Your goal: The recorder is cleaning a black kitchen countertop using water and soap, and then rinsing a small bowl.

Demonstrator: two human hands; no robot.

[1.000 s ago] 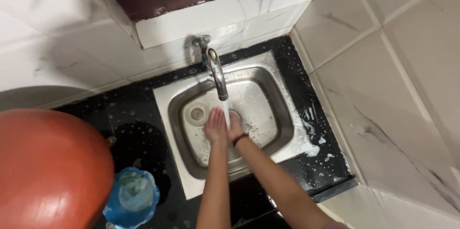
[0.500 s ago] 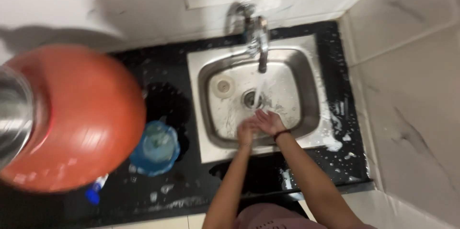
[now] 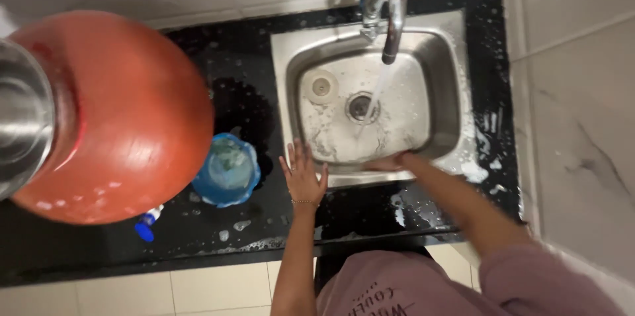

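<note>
Over the steel sink (image 3: 444, 84) I see water running from the tap (image 3: 391, 18) toward the drain (image 3: 360, 105). My left hand (image 3: 303, 174) lies flat with fingers spread wide on the sink's front left rim, holding nothing. My right hand (image 3: 387, 161) is blurred at the front edge of the basin; I cannot tell its grip. Left on the black counter (image 3: 218, 64) sits a blue bowl (image 3: 228, 170), beside a big orange pot (image 3: 126, 117)

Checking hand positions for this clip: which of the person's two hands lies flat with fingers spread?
The left hand, fingers spread on the front rim of the steel sink. The right hand looks blurred, reaching into the basin.
</note>
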